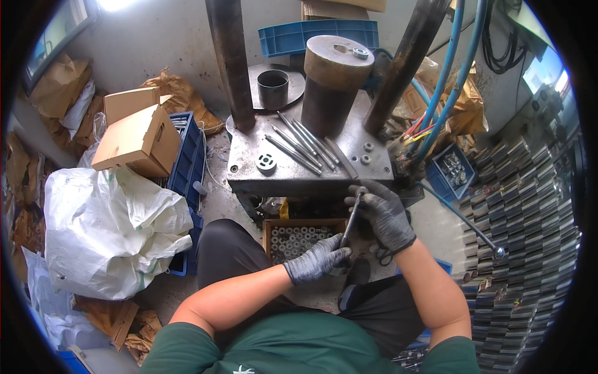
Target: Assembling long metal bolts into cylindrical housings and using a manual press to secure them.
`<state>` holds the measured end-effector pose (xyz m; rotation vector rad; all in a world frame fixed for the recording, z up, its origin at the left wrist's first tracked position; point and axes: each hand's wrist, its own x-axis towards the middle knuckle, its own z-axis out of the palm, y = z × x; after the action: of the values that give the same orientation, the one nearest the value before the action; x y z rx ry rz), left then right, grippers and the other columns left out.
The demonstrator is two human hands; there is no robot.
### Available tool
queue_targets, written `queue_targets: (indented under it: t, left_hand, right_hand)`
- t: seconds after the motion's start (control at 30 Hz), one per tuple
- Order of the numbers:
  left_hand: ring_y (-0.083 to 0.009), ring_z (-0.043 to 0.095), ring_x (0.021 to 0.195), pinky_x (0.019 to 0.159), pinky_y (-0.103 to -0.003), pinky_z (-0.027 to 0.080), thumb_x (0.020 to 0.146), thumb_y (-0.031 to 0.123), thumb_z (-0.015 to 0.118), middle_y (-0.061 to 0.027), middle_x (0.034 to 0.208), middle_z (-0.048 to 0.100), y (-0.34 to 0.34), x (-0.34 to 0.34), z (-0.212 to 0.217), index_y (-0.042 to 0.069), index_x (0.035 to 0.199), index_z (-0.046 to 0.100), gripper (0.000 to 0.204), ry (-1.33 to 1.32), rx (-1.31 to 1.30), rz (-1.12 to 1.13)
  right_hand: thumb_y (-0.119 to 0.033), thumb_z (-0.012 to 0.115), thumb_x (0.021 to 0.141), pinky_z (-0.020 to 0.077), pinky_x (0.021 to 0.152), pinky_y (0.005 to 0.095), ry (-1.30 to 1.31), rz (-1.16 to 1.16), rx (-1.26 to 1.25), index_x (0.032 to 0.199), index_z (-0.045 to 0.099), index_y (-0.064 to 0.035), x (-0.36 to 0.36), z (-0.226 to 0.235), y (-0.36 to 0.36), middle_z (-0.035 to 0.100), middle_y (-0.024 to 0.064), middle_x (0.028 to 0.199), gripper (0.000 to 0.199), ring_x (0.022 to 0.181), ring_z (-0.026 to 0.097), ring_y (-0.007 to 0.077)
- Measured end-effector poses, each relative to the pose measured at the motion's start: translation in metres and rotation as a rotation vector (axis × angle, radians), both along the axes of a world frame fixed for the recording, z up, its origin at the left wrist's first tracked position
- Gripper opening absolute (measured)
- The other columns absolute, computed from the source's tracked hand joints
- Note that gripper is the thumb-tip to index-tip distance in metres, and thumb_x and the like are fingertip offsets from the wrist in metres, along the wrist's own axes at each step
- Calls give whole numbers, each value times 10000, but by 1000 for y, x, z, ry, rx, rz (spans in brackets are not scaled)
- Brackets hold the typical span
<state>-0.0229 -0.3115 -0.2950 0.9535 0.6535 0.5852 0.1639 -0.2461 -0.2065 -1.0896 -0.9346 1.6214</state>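
Note:
Both hands wear grey work gloves and meet over my lap, just in front of the metal press table [249, 163]. A slim steel rod [352, 219] slants upward between them. My left hand [316, 258] is closed round its lower end. My right hand [385, 215] pinches a small round metal part [361, 191] at the rod's upper end; whether it sits on the rod cannot be made out. On the table lie several similar rods [294, 144], a slotted round disc [266, 163] and two small ring parts [366, 159]. Below my hands stands a box of small rings [293, 240].
A thick steel cylinder [333, 93] and a dark hollow ring [273, 89] stand between two columns [229, 62]. Blue hoses [453, 75] hang at right, beside a blue parts bin [451, 172] and stacked metal parts [523, 243]. Left are a cardboard box [138, 140] and white sack [112, 230].

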Motion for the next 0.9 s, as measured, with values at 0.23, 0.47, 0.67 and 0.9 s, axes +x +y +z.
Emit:
queue_targets:
  t: [0.23, 0.47, 0.67, 0.9]
  left_hand:
    - [-113, 615, 867, 770, -288, 529, 1075, 236, 568, -41, 946, 642, 8, 14, -15, 66, 1135, 542, 182, 75, 92, -52]
    - [-131, 609, 921, 849, -338, 544, 1081, 259, 554, -57, 980, 651, 16, 21, -6, 39, 1168, 565, 237, 108, 155, -49]
    - [-130, 601, 965, 871, -341, 555, 1090, 305, 547, -69, 1011, 651, 19, 32, -16, 4, 1235, 560, 335, 158, 214, -12]
    - [-128, 603, 959, 863, -331, 555, 1095, 311, 539, -69, 1047, 642, 18, 45, -21, 14, 1240, 571, 332, 112, 185, 23]
  right_hand:
    - [-85, 605, 998, 562, 985, 373, -347, 178, 361, 1383, 572, 16, 23, -1, 3, 693, 184, 1256, 400, 1138, 686, 252]
    - [-213, 650, 1020, 560, 951, 350, -60, -9, 5, 1319, 624, -2, 23, -12, -2, 731, 141, 1169, 366, 1061, 696, 196]
    - [-307, 643, 1032, 593, 836, 326, -240, 68, -87, 1287, 640, -22, 18, -11, -10, 732, 94, 1009, 383, 909, 713, 176]
    - [-362, 613, 1044, 591, 840, 348, -331, 97, -110, 1283, 637, -29, 21, -20, -10, 728, 90, 1018, 410, 918, 715, 192]
